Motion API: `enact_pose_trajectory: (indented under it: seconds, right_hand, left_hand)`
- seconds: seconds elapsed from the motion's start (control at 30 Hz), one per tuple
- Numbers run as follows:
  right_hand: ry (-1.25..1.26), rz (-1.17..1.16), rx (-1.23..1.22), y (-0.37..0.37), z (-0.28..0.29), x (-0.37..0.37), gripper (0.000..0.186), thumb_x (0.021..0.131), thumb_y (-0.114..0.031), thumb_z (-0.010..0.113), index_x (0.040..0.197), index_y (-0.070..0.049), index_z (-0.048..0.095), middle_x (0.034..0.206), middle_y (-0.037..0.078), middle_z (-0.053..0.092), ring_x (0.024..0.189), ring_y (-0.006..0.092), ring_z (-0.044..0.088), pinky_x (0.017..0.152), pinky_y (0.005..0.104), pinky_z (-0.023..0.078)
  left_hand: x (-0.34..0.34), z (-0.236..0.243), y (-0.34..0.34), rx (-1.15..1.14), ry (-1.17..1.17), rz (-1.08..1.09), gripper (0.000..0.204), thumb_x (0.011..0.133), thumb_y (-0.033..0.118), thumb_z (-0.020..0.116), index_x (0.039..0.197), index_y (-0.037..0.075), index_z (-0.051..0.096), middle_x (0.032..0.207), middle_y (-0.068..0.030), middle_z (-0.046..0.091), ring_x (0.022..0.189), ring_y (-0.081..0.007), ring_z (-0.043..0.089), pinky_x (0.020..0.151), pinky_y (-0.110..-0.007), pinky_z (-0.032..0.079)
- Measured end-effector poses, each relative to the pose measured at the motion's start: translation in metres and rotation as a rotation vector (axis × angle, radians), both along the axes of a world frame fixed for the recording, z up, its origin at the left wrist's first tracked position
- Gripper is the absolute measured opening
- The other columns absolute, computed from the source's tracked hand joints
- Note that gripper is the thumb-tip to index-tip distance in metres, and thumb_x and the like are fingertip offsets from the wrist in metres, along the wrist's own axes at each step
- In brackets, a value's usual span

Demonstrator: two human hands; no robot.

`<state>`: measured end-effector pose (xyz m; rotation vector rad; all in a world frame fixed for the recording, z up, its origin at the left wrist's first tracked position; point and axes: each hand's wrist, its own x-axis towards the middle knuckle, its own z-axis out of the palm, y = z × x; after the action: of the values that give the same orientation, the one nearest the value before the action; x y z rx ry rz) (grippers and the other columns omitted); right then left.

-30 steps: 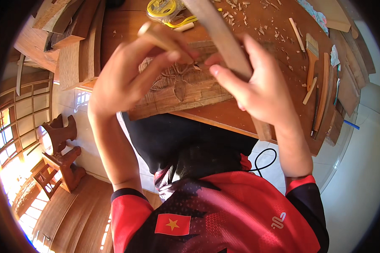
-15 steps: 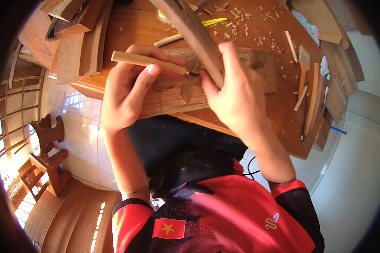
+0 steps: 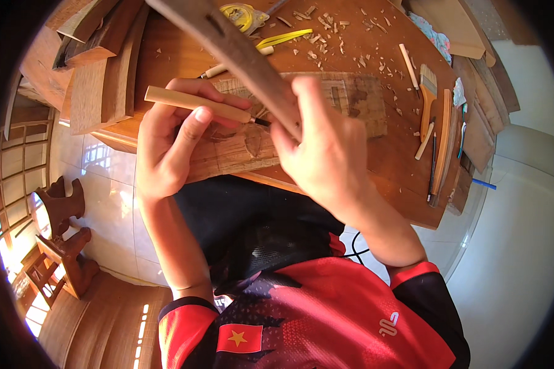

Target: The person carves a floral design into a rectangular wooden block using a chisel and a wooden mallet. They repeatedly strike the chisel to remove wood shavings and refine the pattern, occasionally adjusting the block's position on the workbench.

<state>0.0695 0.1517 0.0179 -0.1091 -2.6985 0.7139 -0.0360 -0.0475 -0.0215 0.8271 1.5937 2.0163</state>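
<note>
Notably, the left hand [image 3: 166,144] grips the chisel [image 3: 194,103] by its handle, the tip pointing right, just beside the fingers of the right hand [image 3: 326,150], which is closed round a wooden bar [image 3: 243,64]; a slip of the chisel could cut those fingers. Beneath both hands lies the carved board [image 3: 228,155], partly hidden; whether the tip touches it cannot be told. Were the board unsecured, a knock might shift it. Beyond the hands, shavings [image 3: 362,61] litter the table [image 3: 406,190]; one trapped underneath could make the board rock.
</note>
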Motion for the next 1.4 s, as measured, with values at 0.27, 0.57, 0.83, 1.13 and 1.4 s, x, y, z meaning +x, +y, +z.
enact_pose_trajectory:
  seconds: [0.27,0.57,0.83,1.13,1.4]
  right_hand:
    - [-0.032,-0.087,-0.168,0.000,0.003,-0.004,0.039,0.084,-0.007,0.076,0.113,-0.006,0.050,0.076,0.022,0.069,0.072,0.0445,0.071,0.062,0.0530,0.054]
    - [-0.181,-0.059,-0.299,0.026,0.014,-0.020,0.046,0.083,-0.003,0.080,0.123,0.001,0.057,0.088,0.013,0.078,0.082,0.0219,0.076,0.079,0.0352,0.056]
    - [-0.215,0.079,-0.246,0.029,0.015,-0.048,0.039,0.086,-0.013,0.081,0.113,0.002,0.057,0.087,0.023,0.072,0.071,0.0356,0.071,0.067,0.0466,0.056]
    - [0.016,-0.215,-0.530,0.066,0.065,-0.055,0.034,0.094,0.000,0.069,0.125,0.006,0.055,0.091,0.015,0.074,0.053,0.0094,0.058,0.040,0.0226,0.044]
    - [-0.046,-0.192,-0.606,0.093,0.031,-0.005,0.032,0.094,-0.021,0.079,0.111,0.000,0.061,0.080,0.006,0.072,0.044,0.0014,0.047,0.038,0.0197,0.034]
  left_hand:
    - [0.000,0.006,0.006,-0.008,0.014,-0.002,0.024,0.109,0.012,0.050,0.115,-0.010,0.058,0.120,-0.0237,0.067,0.109,-0.0291,0.072,0.090,-0.037,0.060]
    - [-0.005,0.008,-0.001,0.023,-0.023,-0.079,0.026,0.110,0.016,0.051,0.122,-0.007,0.054,0.111,-0.0243,0.072,0.105,-0.0261,0.072,0.091,-0.036,0.058]
    - [-0.006,0.006,-0.002,0.016,0.006,-0.118,0.026,0.109,0.016,0.052,0.120,-0.008,0.056,0.110,-0.0245,0.073,0.104,-0.0263,0.073,0.091,-0.036,0.057]
    - [-0.004,0.007,0.000,-0.005,-0.001,-0.078,0.026,0.109,0.016,0.053,0.117,-0.008,0.058,0.107,-0.0226,0.074,0.099,-0.0237,0.073,0.087,-0.033,0.058]
    - [-0.017,0.030,0.022,-0.184,0.052,0.038,0.032,0.108,0.025,0.057,0.118,-0.005,0.056,0.098,-0.0155,0.072,0.090,-0.0185,0.070,0.084,-0.035,0.056]
